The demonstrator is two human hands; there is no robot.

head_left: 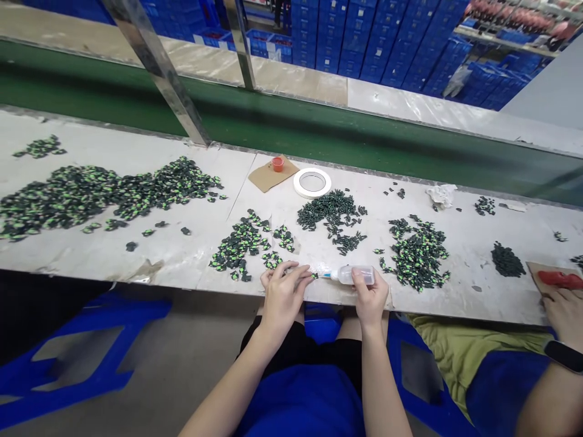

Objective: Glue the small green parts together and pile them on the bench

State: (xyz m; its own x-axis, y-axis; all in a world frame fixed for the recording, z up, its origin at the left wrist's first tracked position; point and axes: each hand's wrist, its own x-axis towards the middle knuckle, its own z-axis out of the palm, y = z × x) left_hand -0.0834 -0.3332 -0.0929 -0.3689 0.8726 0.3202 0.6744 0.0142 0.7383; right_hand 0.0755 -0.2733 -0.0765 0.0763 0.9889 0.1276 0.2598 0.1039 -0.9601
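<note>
My right hand (372,297) grips a clear squeeze bottle (359,275) lying sideways, its blue tip pointing left. Close to that tip, my left hand (285,288) pinches a small dark part with green marks (314,275). Just left of my left hand lies a heap of black-and-green parts (239,246). Beyond both hands is a pile of small dark, rod-like pieces (330,209). A further heap of black-and-green parts (419,252) sits right of the bottle.
A roll of white tape (312,182) lies beside brown cardboard (262,177) bearing a small red cup (277,163). A large black-and-green heap (91,191) covers the left of the white table (191,255). At far right, a co-worker's hand (565,309) rests near a red object (560,279).
</note>
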